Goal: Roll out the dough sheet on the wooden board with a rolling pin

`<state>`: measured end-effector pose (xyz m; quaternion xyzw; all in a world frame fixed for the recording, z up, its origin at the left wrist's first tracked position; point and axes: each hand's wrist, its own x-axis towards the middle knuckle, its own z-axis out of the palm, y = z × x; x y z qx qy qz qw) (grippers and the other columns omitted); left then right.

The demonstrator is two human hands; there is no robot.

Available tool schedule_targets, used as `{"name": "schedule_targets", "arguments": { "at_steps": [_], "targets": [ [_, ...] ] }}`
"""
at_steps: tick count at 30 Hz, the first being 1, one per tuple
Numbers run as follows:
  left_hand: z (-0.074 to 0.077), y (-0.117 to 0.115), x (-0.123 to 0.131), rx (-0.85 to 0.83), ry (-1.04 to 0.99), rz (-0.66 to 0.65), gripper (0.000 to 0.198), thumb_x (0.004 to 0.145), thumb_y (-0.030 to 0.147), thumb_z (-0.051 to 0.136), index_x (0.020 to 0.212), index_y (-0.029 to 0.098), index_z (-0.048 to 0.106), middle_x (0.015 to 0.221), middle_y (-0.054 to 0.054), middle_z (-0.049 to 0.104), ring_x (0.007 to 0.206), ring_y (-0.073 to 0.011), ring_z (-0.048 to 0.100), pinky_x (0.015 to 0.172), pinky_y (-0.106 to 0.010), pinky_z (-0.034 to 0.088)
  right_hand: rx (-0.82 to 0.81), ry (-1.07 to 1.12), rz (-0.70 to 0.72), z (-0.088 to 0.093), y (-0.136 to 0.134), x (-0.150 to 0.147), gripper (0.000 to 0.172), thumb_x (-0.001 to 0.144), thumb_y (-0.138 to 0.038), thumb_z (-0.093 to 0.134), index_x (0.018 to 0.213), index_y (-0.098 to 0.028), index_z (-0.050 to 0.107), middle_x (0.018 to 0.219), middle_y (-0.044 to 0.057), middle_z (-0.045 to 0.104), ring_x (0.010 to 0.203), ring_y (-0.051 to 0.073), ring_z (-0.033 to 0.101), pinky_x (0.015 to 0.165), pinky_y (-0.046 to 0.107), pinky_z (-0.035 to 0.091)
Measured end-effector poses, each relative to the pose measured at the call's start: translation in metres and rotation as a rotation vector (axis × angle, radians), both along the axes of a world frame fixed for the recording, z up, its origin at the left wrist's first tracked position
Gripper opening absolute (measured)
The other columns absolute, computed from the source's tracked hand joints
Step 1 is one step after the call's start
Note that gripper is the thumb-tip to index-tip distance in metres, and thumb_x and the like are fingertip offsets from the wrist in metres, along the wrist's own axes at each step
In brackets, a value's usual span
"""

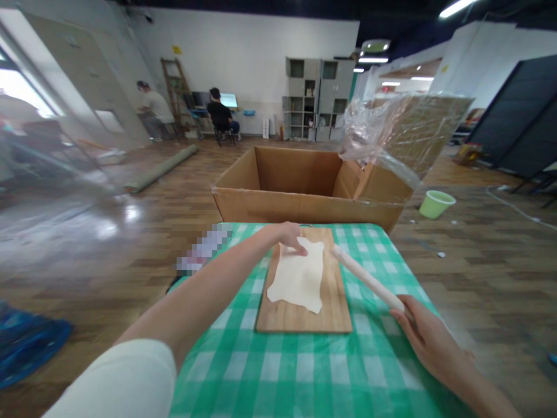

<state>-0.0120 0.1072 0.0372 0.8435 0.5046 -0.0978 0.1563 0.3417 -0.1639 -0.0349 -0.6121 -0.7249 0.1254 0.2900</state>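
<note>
A thin, pale sheet of dough [298, 281] with uneven edges lies flat on a wooden board [278, 322]. My left hand [289, 234] reaches across to the far end of the sheet, one digit on top of the dough and the other fingers curled and partly hidden. It appears closed on the far edge there. On the right, my right hand [424, 331] is wrapped round the near end of a white rolling pin [369, 281]. The pin slants away from me, its far tip by the board's right edge, apart from the dough.
A green checked cloth [331, 377] covers the table. Beyond its far edge stands a large open cardboard box [270, 200], partly wrapped in plastic film. A light green bucket [436, 204] is on the floor to the right. Two people sit farther back; a rolled mat [163, 168] lies left.
</note>
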Motion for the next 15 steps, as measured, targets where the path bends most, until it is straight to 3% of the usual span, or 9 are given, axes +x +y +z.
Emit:
{"name": "schedule_targets", "arguments": {
  "at_steps": [2, 5, 9, 11, 14, 15],
  "targets": [
    [0.004, 0.004, 0.002, -0.057, 0.033, -0.059, 0.064, 0.062, 0.067, 0.085, 0.103, 0.018, 0.078, 0.112, -0.014, 0.078, 0.103, -0.0354, 0.072, 0.085, -0.038, 0.054, -0.021, 0.053, -0.01, 0.0, -0.002, -0.007, 0.03, 0.106, -0.053, 0.046, 0.109, -0.029, 0.062, 0.088, 0.007, 0.072, 0.076, 0.029, 0.069, 0.066, 0.041, 0.057],
    [0.014, 0.005, 0.002, -0.074, -0.015, -0.131, 0.049, 0.069, 0.058, 0.082, 0.101, 0.021, 0.08, 0.112, -0.011, 0.079, 0.103, -0.0338, 0.072, 0.086, -0.038, 0.052, -0.038, 0.11, 0.008, -0.001, -0.003, -0.015, 0.031, 0.107, -0.054, 0.045, 0.11, -0.028, 0.062, 0.086, 0.007, 0.07, 0.074, 0.029, 0.068, 0.064, 0.041, 0.055],
    [0.023, 0.002, -0.005, -0.088, -0.137, -0.153, 0.037, 0.085, 0.055, 0.071, 0.094, 0.02, 0.08, 0.098, -0.006, 0.079, 0.093, -0.0262, 0.071, 0.078, -0.032, 0.049, -0.04, 0.159, 0.022, 0.0, -0.003, -0.02, 0.032, 0.107, -0.054, 0.045, 0.111, -0.027, 0.063, 0.086, 0.007, 0.069, 0.074, 0.028, 0.067, 0.065, 0.04, 0.054],
    [0.019, -0.003, -0.015, -0.203, -0.372, 0.002, 0.037, 0.086, 0.053, 0.074, 0.083, 0.017, 0.078, 0.081, -0.004, 0.074, 0.076, -0.0199, 0.066, 0.067, -0.027, 0.046, -0.045, 0.178, 0.029, 0.001, -0.004, -0.022, 0.033, 0.108, -0.054, 0.044, 0.109, -0.026, 0.063, 0.085, 0.006, 0.069, 0.073, 0.027, 0.066, 0.065, 0.039, 0.053],
    [0.002, -0.017, -0.035, -0.422, -0.915, 0.518, 0.033, 0.077, 0.041, 0.089, 0.074, 0.012, 0.072, 0.062, -0.001, 0.064, 0.056, -0.0131, 0.056, 0.053, -0.023, 0.04, -0.043, 0.205, 0.038, 0.0, -0.008, -0.025, 0.035, 0.108, -0.054, 0.043, 0.107, -0.025, 0.063, 0.085, 0.005, 0.068, 0.074, 0.025, 0.065, 0.067, 0.038, 0.053],
    [-0.005, -0.025, -0.041, -0.444, -1.021, 0.63, 0.031, 0.077, 0.037, 0.089, 0.075, 0.011, 0.071, 0.061, -0.001, 0.064, 0.054, -0.013, 0.056, 0.051, -0.023, 0.041, -0.041, 0.212, 0.041, 0.0, -0.009, -0.025, 0.035, 0.108, -0.055, 0.044, 0.107, -0.025, 0.063, 0.086, 0.005, 0.069, 0.075, 0.025, 0.066, 0.067, 0.037, 0.052]
  ]
}}
